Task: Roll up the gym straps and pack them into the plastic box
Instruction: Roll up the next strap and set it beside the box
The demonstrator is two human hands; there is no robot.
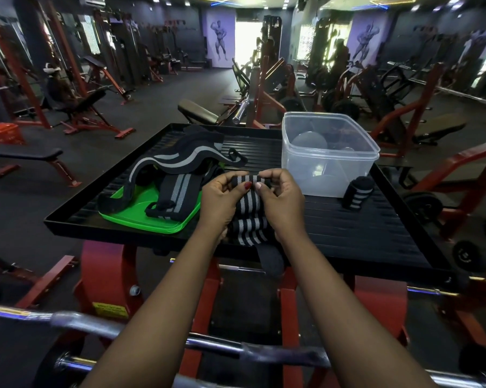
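Note:
A black strap with grey stripes [249,217] lies across the near part of the black ribbed platform [362,228], its tail hanging over the front edge. My left hand [222,197] and my right hand [282,200] both pinch its far end, which is curled into a small roll. A finished rolled strap [358,193] stands upright beside the clear plastic box [328,155], which sits open at the platform's far right. Loose straps [177,169] are piled at the left, partly on the green lid [149,217].
The platform sits on a red machine frame [104,275]. Chrome bars [152,334] cross in front of me below my arms. Benches and red gym machines fill the room around and behind the platform.

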